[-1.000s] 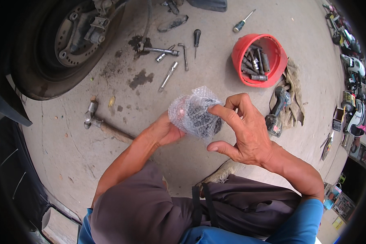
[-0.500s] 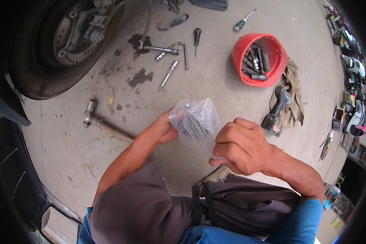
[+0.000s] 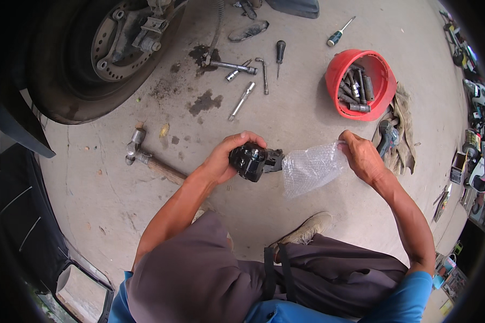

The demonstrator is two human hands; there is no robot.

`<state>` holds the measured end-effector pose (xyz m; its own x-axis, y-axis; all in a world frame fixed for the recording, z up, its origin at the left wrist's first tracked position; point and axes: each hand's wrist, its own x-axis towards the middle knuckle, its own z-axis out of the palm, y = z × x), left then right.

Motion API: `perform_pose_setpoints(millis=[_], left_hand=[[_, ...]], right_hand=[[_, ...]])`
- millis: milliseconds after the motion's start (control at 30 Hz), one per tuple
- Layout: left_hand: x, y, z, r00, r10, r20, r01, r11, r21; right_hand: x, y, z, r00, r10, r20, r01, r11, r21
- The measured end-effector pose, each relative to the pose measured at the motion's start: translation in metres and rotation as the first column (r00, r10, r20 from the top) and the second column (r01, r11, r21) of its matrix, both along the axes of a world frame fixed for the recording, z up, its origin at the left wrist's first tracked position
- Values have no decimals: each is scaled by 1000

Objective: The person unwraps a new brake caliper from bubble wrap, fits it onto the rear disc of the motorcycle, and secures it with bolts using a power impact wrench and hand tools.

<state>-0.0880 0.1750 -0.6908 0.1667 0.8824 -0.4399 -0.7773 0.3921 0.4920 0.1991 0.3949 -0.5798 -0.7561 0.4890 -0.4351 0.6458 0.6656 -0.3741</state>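
My left hand is closed round a glossy black brake caliper, or a part much like one, with a narrower dark bracket pointing right. Part of the caliper is hidden by my fingers and palm. To its right, my right hand pinches the far corner of a clear bubble-wrap bag. The bag hangs loose and flattened, its left edge by the end of the bracket. Both hands are held above the concrete floor, in front of my knees.
A motorcycle wheel with a brake disc stands at upper left. A hammer lies left of my left hand. Beyond lie a socket bar, wrenches and screwdrivers. A red helmet holds sockets; a cordless tool rests on a rag.
The bubble-wrap bag has come off the black caliper, which now shows bare in my left hand. My right hand has moved away to the right and up with the bag.
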Motion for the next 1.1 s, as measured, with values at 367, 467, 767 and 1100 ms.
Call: perform_pose_setpoints(millis=[367,467,767,1100], left_hand=[[1,12,17,991,136,9,-136,991,-16],[3,13,22,985,143,97,-141,990,-25],[10,13,39,989,125,77,-117,988,-102],[8,12,47,979,29,-201,-9,995,98]], right_hand=[[-12,-14,-1,994,78,72,-81,996,30],[-47,-34,9,981,-185,-50,148,897,-416],[-81,-73,-3,893,-435,-114,201,613,-764],[-74,-75,-10,829,-466,-309,125,693,-710]])
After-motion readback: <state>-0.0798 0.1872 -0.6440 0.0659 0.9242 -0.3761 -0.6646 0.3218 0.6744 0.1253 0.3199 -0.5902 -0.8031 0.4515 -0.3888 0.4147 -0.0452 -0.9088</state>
